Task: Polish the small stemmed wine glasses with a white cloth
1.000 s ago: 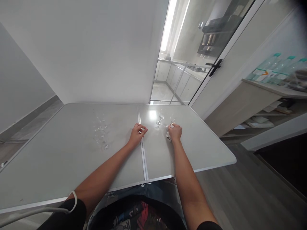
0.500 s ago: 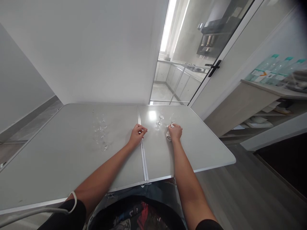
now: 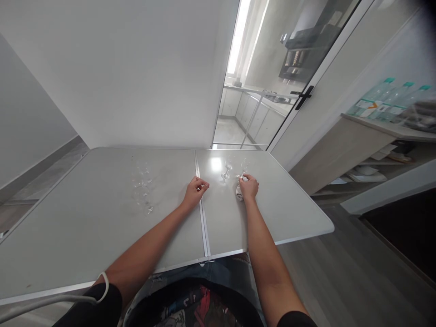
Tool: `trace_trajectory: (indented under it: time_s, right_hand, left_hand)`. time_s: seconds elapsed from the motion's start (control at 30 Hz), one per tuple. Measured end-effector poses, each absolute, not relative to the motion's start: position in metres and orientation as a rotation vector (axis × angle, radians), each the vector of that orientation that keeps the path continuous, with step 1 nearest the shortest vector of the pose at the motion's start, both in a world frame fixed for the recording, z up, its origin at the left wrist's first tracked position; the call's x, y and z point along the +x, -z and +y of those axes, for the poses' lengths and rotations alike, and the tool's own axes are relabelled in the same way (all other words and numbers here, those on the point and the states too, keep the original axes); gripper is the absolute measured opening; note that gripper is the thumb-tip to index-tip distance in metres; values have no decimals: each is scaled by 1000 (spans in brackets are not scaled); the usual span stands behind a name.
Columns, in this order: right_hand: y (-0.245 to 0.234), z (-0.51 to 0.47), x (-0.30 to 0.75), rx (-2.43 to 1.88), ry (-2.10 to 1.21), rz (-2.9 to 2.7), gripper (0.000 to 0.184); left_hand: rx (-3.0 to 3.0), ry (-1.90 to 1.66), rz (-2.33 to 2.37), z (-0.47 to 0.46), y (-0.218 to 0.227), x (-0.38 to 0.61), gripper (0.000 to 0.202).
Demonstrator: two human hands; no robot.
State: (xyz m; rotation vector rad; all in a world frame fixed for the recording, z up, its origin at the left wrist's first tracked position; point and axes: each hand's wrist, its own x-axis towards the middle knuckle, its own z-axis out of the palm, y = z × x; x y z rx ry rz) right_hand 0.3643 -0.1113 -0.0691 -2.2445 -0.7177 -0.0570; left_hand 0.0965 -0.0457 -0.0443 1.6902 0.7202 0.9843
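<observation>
My right hand (image 3: 250, 186) is closed around a white cloth (image 3: 239, 193) with dark marks; part of it hangs out below the fingers. Just beyond that hand stands a clear stemmed glass (image 3: 244, 169), its base close to the fingertips; whether they touch it I cannot tell. Slightly to the left is another stemmed glass (image 3: 226, 170). My left hand (image 3: 195, 190) rests near the table's seam, thumb and fingers curled together in a pinch, with nothing visible in it. Farther left, several clear glasses (image 3: 143, 186) are grouped on the table, faint against its surface.
The pale table (image 3: 102, 245) has a metal seam (image 3: 204, 222) and a metal edge. A white wall (image 3: 146, 72) rises behind it. At right are a glass door with a black handle (image 3: 304, 97) and a shelf unit (image 3: 354, 141) carrying bottles (image 3: 374, 100).
My right hand has shifted very slightly with the cloth, and the glass base beside its fingertips shows more. My left hand stays in place.
</observation>
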Motion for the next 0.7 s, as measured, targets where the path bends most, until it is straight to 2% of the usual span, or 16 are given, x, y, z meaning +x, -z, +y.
trace_trajectory:
  time_s: [0.33, 0.47, 0.6, 0.7]
  right_hand:
    - [66, -112, 362, -2245, 67, -715, 30]
    - [57, -115, 353, -2168, 185, -758, 27]
    - [37, -122, 326, -1966, 344, -962, 28]
    - [10, -125, 286, -1789, 321, -1268, 28]
  left_hand:
    - [1734, -983, 726, -44, 47, 97, 29]
    - [1741, -984, 724, -43, 49, 97, 31]
    - [1754, -988, 728, -42, 50, 97, 32]
    - [1755, -1003, 723, -40, 52, 98, 33]
